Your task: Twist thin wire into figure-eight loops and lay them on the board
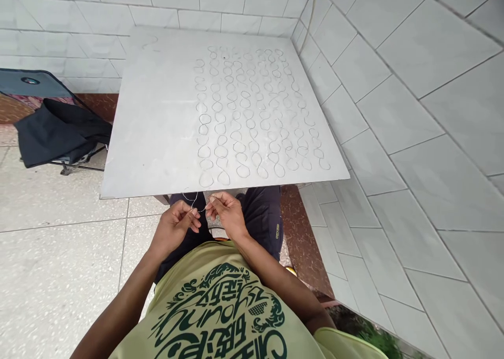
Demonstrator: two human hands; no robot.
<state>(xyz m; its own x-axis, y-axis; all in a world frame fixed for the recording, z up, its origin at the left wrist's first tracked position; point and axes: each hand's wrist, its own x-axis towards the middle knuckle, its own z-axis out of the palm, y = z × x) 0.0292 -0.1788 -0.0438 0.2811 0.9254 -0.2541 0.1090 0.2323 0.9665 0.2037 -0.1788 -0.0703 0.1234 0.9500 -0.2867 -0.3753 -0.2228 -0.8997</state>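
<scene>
My left hand (pixel 176 225) and my right hand (pixel 227 212) are both pinched on a thin piece of bent wire (pixel 196 202), held between them just below the near edge of a flat grey board (pixel 157 117). The board lies in front of me and carries several rows of small wire loops (pixel 252 117) shaped like figure eights, laid over its right half. The left half of the board is bare. My fingers are closed around the wire ends, and the wire curves up between the two hands.
A white tiled wall (pixel 413 112) runs along the right and behind the board. A folding chair (pixel 35 86) with dark cloth (pixel 59 130) on it stands at the left on a speckled floor (pixel 59 254).
</scene>
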